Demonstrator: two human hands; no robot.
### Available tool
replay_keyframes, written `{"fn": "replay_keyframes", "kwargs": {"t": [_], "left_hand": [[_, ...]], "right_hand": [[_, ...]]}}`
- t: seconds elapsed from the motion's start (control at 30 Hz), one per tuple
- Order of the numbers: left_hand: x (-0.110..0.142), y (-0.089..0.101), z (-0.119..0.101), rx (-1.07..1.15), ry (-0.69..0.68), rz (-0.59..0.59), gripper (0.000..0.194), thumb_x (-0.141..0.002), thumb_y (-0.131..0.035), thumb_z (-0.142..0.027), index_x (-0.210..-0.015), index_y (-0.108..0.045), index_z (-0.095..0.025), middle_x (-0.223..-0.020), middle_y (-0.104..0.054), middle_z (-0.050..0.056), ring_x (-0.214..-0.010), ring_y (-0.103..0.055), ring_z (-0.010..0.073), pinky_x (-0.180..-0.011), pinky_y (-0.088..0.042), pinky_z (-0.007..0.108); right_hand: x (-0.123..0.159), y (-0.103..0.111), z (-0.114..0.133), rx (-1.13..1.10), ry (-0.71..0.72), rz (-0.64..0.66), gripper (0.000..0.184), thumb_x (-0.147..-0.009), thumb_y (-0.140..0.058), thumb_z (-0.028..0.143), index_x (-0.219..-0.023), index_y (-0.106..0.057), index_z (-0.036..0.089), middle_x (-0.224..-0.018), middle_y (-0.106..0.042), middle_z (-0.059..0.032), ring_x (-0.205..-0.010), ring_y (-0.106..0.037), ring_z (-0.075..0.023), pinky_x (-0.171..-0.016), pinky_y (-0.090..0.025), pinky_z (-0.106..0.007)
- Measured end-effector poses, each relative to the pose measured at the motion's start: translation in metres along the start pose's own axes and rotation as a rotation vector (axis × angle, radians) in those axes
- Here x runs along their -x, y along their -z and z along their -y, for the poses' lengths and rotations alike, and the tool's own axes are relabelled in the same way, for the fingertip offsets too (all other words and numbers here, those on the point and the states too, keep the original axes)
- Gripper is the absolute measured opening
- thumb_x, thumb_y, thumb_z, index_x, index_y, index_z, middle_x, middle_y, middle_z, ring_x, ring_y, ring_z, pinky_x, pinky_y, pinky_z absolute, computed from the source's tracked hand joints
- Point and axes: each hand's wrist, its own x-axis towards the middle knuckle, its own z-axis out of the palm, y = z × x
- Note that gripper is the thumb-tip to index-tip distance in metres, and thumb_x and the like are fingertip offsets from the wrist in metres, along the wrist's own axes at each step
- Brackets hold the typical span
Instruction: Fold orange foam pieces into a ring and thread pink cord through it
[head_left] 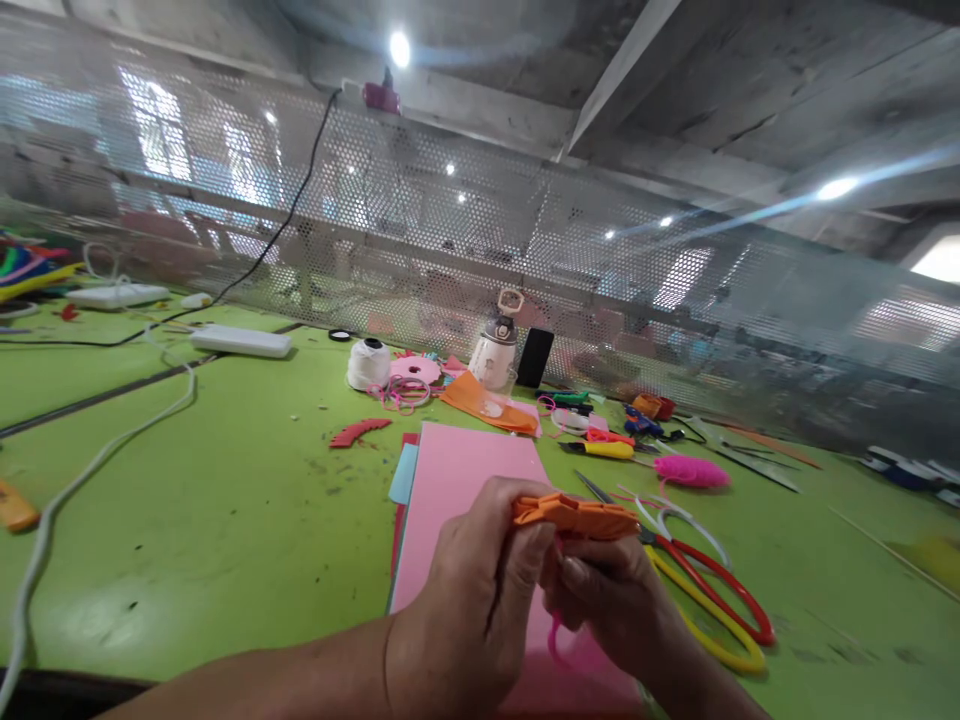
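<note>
My left hand (pixel 472 590) and my right hand (pixel 615 600) meet low in the middle of the view, both closed on a folded orange foam piece (pixel 577 515) held above a pink sheet (pixel 465 480). A thin pink cord (pixel 556 640) hangs from under my fingers. Just right of my right hand lie scissors with red handles (pixel 720 580) and scissors with yellow handles (pixel 712 630).
On the green table (pixel 225 500) lie a white thread spool (pixel 368 364), a pink disc (pixel 415 371), an orange foam sheet (pixel 487 403), a white bottle (pixel 495 352), a black phone (pixel 535 357), a pink fuzzy ball (pixel 690 471), a yellow cutter (pixel 604 449), a power strip (pixel 240 341) and cables. A mesh screen (pixel 450 220) stands behind.
</note>
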Motion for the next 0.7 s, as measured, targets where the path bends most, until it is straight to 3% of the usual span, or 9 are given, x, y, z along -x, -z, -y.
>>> {"fn": "replay_keyframes", "kwargs": {"t": [0.17,0.3,0.4,0.47,0.57,0.7], "left_hand": [[0.001,0.000,0.001,0.001,0.010,-0.012,0.018,-0.098,-0.038,-0.019,-0.109,-0.051,-0.026,-0.071,-0.062,-0.002,-0.063,-0.061,0.0119,-0.063,-0.050,0.022],[0.002,-0.001,0.004,-0.005,0.022,-0.029,0.018,-0.097,-0.039,-0.018,-0.108,-0.052,-0.024,-0.081,-0.063,0.000,-0.069,-0.060,0.0117,-0.068,-0.050,0.023],[0.002,-0.003,0.007,-0.012,0.030,-0.060,0.017,-0.098,-0.040,-0.019,-0.108,-0.052,-0.025,-0.087,-0.063,0.001,-0.076,-0.060,0.0122,-0.074,-0.049,0.024],[0.002,-0.004,0.009,0.005,0.034,-0.071,0.017,-0.098,-0.039,-0.020,-0.107,-0.052,-0.025,-0.089,-0.063,0.001,-0.079,-0.060,0.0122,-0.076,-0.049,0.024],[0.001,-0.005,0.010,0.006,0.028,-0.084,0.016,-0.098,-0.039,-0.021,-0.108,-0.052,-0.024,-0.090,-0.063,0.002,-0.080,-0.060,0.0124,-0.076,-0.049,0.024],[0.000,-0.004,0.010,-0.034,0.064,-0.091,0.016,-0.099,-0.037,-0.025,-0.103,-0.053,-0.022,-0.080,-0.062,0.001,-0.070,-0.059,0.0136,-0.067,-0.048,0.025]], "right_hand": [[-0.001,-0.001,0.002,0.019,-0.003,-0.003,0.034,-0.079,-0.070,0.046,-0.069,-0.075,0.013,-0.047,-0.049,-0.0004,-0.041,-0.041,-0.0074,-0.040,-0.031,-0.020],[0.001,-0.004,0.006,0.355,0.300,-0.154,0.012,-0.084,-0.066,0.024,-0.082,-0.077,0.020,-0.052,-0.055,0.0002,-0.046,-0.046,-0.0087,-0.044,-0.037,-0.021],[0.004,-0.009,0.006,0.569,0.520,-0.284,0.022,-0.084,-0.065,0.014,-0.098,-0.076,0.028,-0.066,-0.067,-0.0024,-0.051,-0.056,-0.0120,-0.048,-0.045,-0.023],[0.006,-0.013,0.003,0.615,0.588,-0.359,0.028,-0.084,-0.064,0.014,-0.104,-0.074,0.030,-0.079,-0.072,-0.0049,-0.059,-0.061,-0.0148,-0.054,-0.051,-0.025],[0.007,-0.014,-0.002,0.571,0.546,-0.401,0.022,-0.084,-0.065,0.017,-0.100,-0.075,0.028,-0.082,-0.072,-0.0063,-0.060,-0.061,-0.0156,-0.056,-0.052,-0.027],[0.005,-0.011,-0.006,0.267,0.301,-0.269,0.012,-0.085,-0.065,0.027,-0.085,-0.076,0.021,-0.060,-0.062,-0.0033,-0.048,-0.047,-0.0105,-0.044,-0.040,-0.024]]}}
